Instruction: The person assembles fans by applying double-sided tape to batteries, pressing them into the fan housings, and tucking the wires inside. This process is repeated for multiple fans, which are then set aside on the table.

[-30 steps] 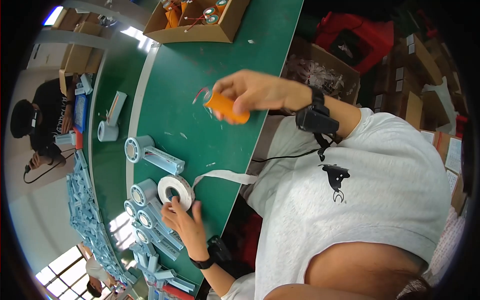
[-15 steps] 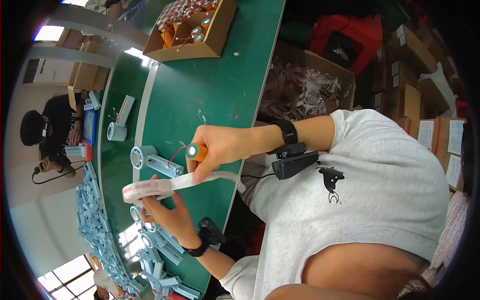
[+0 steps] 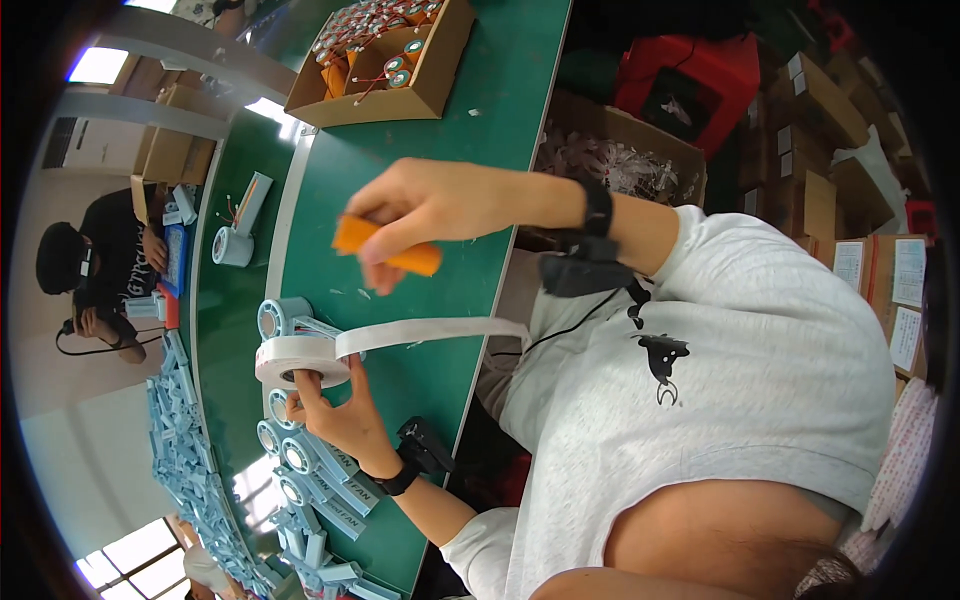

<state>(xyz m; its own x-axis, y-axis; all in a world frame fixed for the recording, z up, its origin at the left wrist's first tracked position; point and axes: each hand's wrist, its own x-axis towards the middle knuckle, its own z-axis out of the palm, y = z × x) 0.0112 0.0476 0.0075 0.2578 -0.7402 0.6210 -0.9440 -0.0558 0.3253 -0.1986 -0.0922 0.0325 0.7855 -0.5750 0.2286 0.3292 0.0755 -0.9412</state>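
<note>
In my right hand [image 3: 430, 205] is an orange cylindrical battery [image 3: 415, 258], gripped between thumb and fingers above the green table. The hand is slightly blurred. My left hand [image 3: 345, 415] holds a roll of white tape [image 3: 300, 352], with fingers pushed into its core. From the roll a loose strip of tape [image 3: 430, 329] stretches right past the table edge. Partly hidden behind the roll lies a light blue handheld fan body [image 3: 284, 315]. Several more light blue fan bodies [image 3: 325, 475] lie beside and below my left hand.
A cardboard box [image 3: 440, 85] of wired orange batteries stands at the table's far end. Another fan body [image 3: 236, 240] lies across a metal rail. A heap of blue parts [image 3: 185, 430] lies further left, near a co-worker [image 3: 100, 250]. Off the table edge is a carton of scraps [image 3: 640, 160].
My right hand has let go of the tape strip and moved up and away with the battery, which is now turned lengthwise. The strip hangs free from the roll in my left hand.
</note>
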